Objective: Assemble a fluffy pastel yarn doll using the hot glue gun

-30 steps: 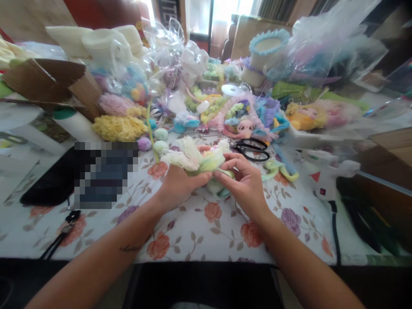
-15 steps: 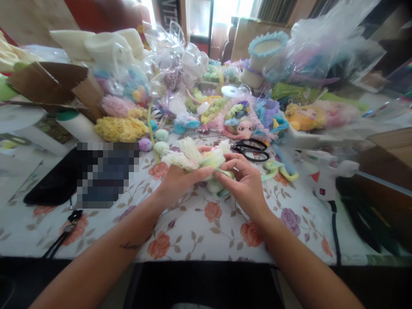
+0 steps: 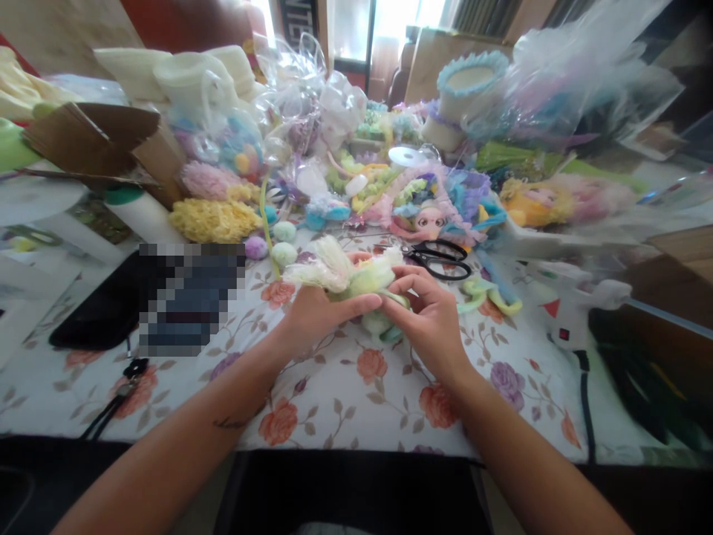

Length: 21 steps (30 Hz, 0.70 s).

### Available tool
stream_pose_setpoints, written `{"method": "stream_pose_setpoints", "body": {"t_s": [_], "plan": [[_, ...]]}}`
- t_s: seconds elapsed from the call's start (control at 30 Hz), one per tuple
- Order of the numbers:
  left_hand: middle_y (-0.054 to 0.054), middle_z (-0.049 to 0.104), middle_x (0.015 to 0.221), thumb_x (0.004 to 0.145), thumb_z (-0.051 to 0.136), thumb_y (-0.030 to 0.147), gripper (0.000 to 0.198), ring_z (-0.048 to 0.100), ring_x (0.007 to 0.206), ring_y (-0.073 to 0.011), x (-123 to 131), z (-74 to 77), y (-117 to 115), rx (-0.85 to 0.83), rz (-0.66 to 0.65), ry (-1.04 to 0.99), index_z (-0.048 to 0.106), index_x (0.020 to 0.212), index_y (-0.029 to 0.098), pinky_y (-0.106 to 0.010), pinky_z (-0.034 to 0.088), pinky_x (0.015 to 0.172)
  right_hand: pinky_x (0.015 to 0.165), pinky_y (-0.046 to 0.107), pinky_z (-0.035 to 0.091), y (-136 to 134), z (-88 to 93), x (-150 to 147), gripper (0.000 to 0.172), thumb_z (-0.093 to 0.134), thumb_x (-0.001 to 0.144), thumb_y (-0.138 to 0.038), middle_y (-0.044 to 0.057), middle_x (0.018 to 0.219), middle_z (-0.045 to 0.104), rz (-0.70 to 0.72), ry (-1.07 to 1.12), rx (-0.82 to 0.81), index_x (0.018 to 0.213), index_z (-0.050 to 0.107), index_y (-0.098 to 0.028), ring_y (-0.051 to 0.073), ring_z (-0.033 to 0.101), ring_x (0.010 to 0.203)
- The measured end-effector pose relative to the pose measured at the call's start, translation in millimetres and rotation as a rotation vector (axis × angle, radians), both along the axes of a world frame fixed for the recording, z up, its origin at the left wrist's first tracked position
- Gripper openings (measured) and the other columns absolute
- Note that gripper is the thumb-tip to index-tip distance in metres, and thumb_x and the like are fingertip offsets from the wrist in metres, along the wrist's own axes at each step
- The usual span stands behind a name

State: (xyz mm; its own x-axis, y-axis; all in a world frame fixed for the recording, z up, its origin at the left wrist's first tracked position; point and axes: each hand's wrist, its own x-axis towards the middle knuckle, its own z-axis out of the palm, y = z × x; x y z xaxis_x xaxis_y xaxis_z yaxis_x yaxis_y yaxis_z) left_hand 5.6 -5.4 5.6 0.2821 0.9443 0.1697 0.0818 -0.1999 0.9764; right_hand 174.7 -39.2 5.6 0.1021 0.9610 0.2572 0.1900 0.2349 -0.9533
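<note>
My left hand (image 3: 312, 316) grips a fluffy bunch of cream, yellow and pale green chenille petals (image 3: 345, 271) from below, thumb pressed along its base. My right hand (image 3: 428, 316) meets it from the right, fingers pinched on a green fuzzy stem (image 3: 396, 299) that curls at the bunch's base. Both hands hover just above a flowered tablecloth (image 3: 356, 386). Black scissors (image 3: 437, 256) lie shut just beyond my right hand.
A doll's head with pastel hair (image 3: 431, 215) sits behind the scissors. Yellow and pink fluffy pieces (image 3: 209, 215), pompoms and plastic bags crowd the back. A dark phone (image 3: 94, 312) lies left, a white glue gun (image 3: 568, 312) right, a cardboard box (image 3: 100, 137) far left.
The view has drifted slightly right. My hands keep hold of the bunch, with my right fingers shifting a little on the green stem.
</note>
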Motion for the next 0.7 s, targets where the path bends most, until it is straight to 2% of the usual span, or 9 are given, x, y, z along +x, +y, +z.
{"method": "stream_pose_setpoints", "body": {"t_s": [0.13, 0.23, 0.37, 0.47, 0.7], "plan": [[-0.006, 0.077, 0.107, 0.083, 0.071, 0.039, 0.047, 0.064, 0.122, -0.0271, -2, 0.0, 1, -0.015, -0.056, -0.015, 0.063, 0.127, 0.023, -0.038, 0.053, 0.103, 0.087, 0.034, 0.057, 0, 0.2, 1, 0.016, 0.077, 0.075, -0.029, 0.007, 0.106, 0.062, -0.007, 0.0, -0.011, 0.069, 0.063, -0.022, 0.025, 0.059, 0.119], [-0.005, 0.077, 0.107, 0.082, 0.071, 0.04, 0.042, 0.065, 0.121, -0.0269, -3, -0.8, 2, -0.032, -0.057, 0.013, 0.067, 0.12, 0.023, -0.039, 0.051, 0.105, 0.087, 0.033, 0.056, 1, -0.2, 2, 0.015, 0.077, 0.075, -0.027, 0.007, 0.106, 0.063, -0.006, 0.015, -0.012, 0.069, 0.064, -0.022, 0.025, 0.059, 0.119], [-0.006, 0.078, 0.102, 0.074, 0.079, 0.046, 0.042, 0.071, 0.105, -0.0289, -7, -4.8, 1, -0.12, 0.014, 0.145, 0.073, 0.108, 0.022, -0.04, 0.059, 0.093, 0.087, 0.033, 0.055, 2, -0.1, 3, 0.015, 0.077, 0.074, -0.028, 0.007, 0.107, 0.063, -0.01, 0.05, -0.026, 0.069, 0.065, -0.022, 0.025, 0.06, 0.118], [-0.006, 0.079, 0.099, 0.071, 0.081, 0.047, 0.041, 0.073, 0.1, -0.0297, -9, -6.8, 1, -0.121, 0.04, 0.172, 0.074, 0.104, 0.023, -0.039, 0.061, 0.085, 0.086, 0.033, 0.055, 3, 0.7, 4, 0.015, 0.077, 0.074, -0.028, 0.007, 0.106, 0.063, -0.004, 0.045, -0.032, 0.069, 0.064, -0.022, 0.025, 0.06, 0.118], [-0.004, 0.078, 0.115, 0.074, 0.08, 0.04, 0.04, 0.072, 0.108, -0.0282, -5, 5.3, -1, -0.079, 0.037, 0.168, 0.073, 0.111, 0.025, -0.037, 0.061, 0.089, 0.08, 0.03, 0.053, 3, 1.7, 3, 0.019, 0.079, 0.073, -0.029, 0.006, 0.107, 0.062, 0.002, -0.005, 0.0, 0.07, 0.062, -0.022, 0.025, 0.059, 0.118]]}}
